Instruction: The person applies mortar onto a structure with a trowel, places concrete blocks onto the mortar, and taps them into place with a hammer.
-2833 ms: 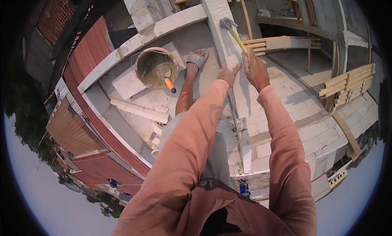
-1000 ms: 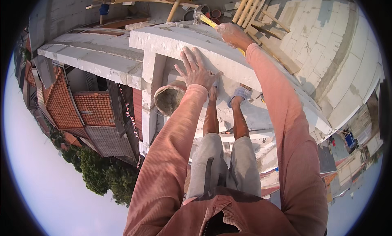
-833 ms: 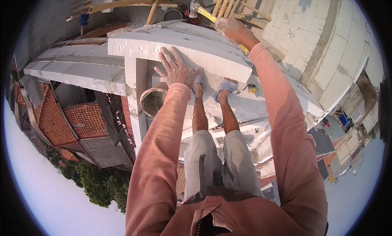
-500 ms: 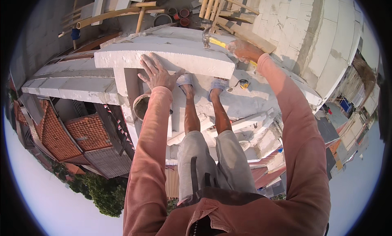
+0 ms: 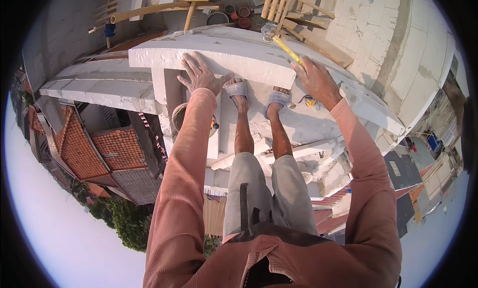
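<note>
My left hand (image 5: 199, 76) rests with spread fingers against the face of a long white block (image 5: 214, 59) lying across a pillar (image 5: 161, 88). My right hand (image 5: 316, 81) grips the yellow handle of a claw hammer (image 5: 284, 46); its metal head, blurred, is raised over the block's far side. Below the block, both my sandalled feet (image 5: 276, 101) stand on a dusty grey surface. A bucket of mortar (image 5: 179, 117), partly hidden by my left arm, is at the left. A small yellow tape measure (image 5: 310, 101) lies right of my right foot.
A block wall (image 5: 94, 87) runs leftward beside tiled roofs (image 5: 114, 149) and trees lower down. Bamboo poles (image 5: 189, 16), several round containers (image 5: 244, 22) and planks lie beyond. A paved block surface (image 5: 363, 34) is at upper right; loose white strips (image 5: 303, 151) lie below my feet.
Since half a second ago my right hand has moved right and down, and the hammer head has risen. Earlier I turned to face the block's length, and my left hand spread out on it.
</note>
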A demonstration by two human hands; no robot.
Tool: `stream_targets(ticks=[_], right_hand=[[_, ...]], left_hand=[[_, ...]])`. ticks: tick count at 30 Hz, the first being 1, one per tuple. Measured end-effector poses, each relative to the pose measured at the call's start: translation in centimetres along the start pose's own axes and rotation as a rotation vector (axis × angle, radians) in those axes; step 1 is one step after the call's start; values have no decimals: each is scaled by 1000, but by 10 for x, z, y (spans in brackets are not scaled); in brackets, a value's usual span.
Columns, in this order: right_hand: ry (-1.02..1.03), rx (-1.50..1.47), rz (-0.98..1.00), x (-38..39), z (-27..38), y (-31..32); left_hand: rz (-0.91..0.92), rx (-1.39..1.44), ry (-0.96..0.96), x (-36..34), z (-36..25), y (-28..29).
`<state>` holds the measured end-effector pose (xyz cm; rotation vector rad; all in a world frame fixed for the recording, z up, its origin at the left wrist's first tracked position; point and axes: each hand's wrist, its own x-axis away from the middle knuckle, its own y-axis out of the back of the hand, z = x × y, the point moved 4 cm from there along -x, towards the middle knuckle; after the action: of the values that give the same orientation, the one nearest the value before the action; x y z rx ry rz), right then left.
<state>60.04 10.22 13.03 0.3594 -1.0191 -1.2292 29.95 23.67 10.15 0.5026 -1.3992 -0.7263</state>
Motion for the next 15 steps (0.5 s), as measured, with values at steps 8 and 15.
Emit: stream_targets(ticks=[8,15], right_hand=[[65,144,34,90,-2,-32],[168,93,-120,84,4,-41]], left_hand=[[6,6,-26,-1,-14,-1],[-30,3,-23,-2,-11,-3]])
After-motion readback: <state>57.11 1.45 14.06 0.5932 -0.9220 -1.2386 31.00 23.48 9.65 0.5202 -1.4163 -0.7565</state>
